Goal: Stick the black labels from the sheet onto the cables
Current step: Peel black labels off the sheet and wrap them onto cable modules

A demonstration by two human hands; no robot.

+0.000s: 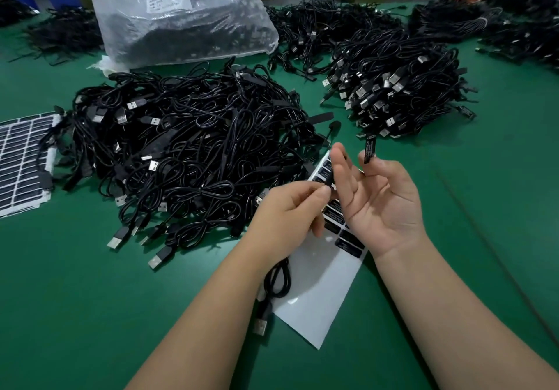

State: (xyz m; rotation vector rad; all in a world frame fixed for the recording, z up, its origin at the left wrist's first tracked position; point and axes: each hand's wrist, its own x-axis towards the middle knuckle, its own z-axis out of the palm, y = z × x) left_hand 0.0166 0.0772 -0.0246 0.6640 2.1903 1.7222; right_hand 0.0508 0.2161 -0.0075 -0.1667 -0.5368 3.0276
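Your left hand (287, 208) pinches a thin black cable (276, 280) at frame centre, its glossy coil and metal USB plug hanging below the wrist over the white label sheet (314, 292). Your right hand (381, 202), palm up and fingers loosely spread, pinches a narrow matte black label (369, 149) upright. A tangled pile of cables (181, 147) fills centre left on the green mat (90, 299).
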